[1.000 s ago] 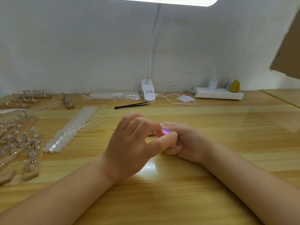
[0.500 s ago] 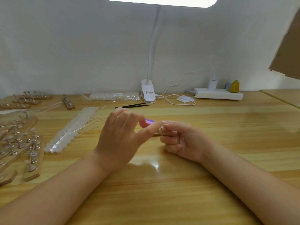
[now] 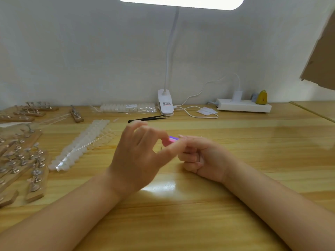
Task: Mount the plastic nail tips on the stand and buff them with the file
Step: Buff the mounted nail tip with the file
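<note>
Left hand [image 3: 137, 156]: raised over the middle of the surface [image 3: 235, 178], thumb and bent fingers pinching the pink-and-purple file [image 3: 171, 139]; grip closed on it.
File: small block, only its top end visible between the two hands, touching the right forefinger tip.
Right hand [image 3: 203, 156]: resting on the surface just right of the left hand, fingers curled under into a loose fist; cannot tell whether anything sits inside that grip, since the left thumb hides the fingertips.
Stand and nail tip being worked: hidden behind the hands; cannot tell.
Loose nail tips [image 3: 81, 144]: long translucent strips lying diagonally left of the hands, towards the left half of the surface.
Bagged nail tips [image 3: 126, 107]: clear packet along the back edge, just left of the lamp clip.
Spare stands [image 3: 21, 160]: wooden bars with metal holders, crowded along the left edge and into the back left corner.
Tweezers [image 3: 146, 118]: black, lying flat behind the hands, near the lamp clip.
Lamp [image 3: 165, 102]: white clip base at the back edge, neck rising to a lit head overhead.
Power strip [image 3: 243, 105]: white, at the back edge towards the right, a plug and a yellow item on it.
</note>
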A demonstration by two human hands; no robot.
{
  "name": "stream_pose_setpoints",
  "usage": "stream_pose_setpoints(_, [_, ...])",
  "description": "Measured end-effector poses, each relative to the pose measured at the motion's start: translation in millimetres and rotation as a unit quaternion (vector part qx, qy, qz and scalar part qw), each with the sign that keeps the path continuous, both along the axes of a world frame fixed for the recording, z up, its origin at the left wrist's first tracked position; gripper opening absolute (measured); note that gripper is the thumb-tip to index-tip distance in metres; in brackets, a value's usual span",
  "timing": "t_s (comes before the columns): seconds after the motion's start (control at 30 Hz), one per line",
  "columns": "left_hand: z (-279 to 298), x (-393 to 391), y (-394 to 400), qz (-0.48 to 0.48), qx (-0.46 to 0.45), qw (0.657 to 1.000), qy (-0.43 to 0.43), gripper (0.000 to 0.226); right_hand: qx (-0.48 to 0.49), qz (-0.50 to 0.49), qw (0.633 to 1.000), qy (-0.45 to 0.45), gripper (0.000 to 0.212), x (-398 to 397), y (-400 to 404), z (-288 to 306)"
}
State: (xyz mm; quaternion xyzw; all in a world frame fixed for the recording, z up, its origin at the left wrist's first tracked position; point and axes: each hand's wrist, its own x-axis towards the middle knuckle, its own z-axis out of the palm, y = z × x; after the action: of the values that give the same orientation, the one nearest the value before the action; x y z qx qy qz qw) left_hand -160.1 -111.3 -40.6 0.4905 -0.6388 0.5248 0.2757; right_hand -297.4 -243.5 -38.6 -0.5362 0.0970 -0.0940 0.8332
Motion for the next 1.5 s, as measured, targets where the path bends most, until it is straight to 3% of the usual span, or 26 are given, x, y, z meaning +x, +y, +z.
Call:
stream_pose_setpoints(0.13, [-3.8,-4.4,-2.5,0.007,0.020,1.000,-0.014,0.039,-0.010,-0.001,1.000,-0.007,0.015,-0.1,0.9,0.2])
stream_pose_setpoints(0.27, [-0.4,10.6,0.9,0.061,0.031,0.997,0.029,0.051,0.004,-0.010,1.000,-0.008,0.011,-0.7,-1.0,-0.1])
stream_pose_setpoints(0.47, [-5.3,-7.6,-3.0,-0.031,0.034,0.999,0.001,0.035,-0.018,0.013,1.000,-0.021,0.018,0.7,-1.2,-3.2])
stream_pose_setpoints(0.63, [-4.9,10.0,-0.7,0.043,0.055,0.996,0.055,0.051,0.007,0.006,1.000,-0.019,0.009,0.4,-3.1,-2.5])
stream_pose_setpoints(0.83, [-3.1,-7.9,-2.5,-0.060,0.026,0.998,0.009,0.037,-0.025,0.016,0.999,-0.021,0.014,0.4,-1.6,-2.9])
stream_pose_setpoints(1.03, [-1.4,9.4,1.2,0.041,0.044,0.996,0.068,0.049,-0.004,0.010,1.000,-0.012,0.011,-1.2,-2.3,-1.1])
stream_pose_setpoints(1.23, [-2.7,-11.0,-1.2,-0.041,0.025,0.999,-0.026,0.032,-0.025,0.005,0.999,-0.028,0.018,-2.3,0.5,-1.6])
stream_pose_setpoints(1.5, [0.3,7.6,2.4,0.034,0.014,0.999,0.006,0.044,-0.009,-0.014,0.999,-0.050,0.009,-3.0,-1.0,-0.6])
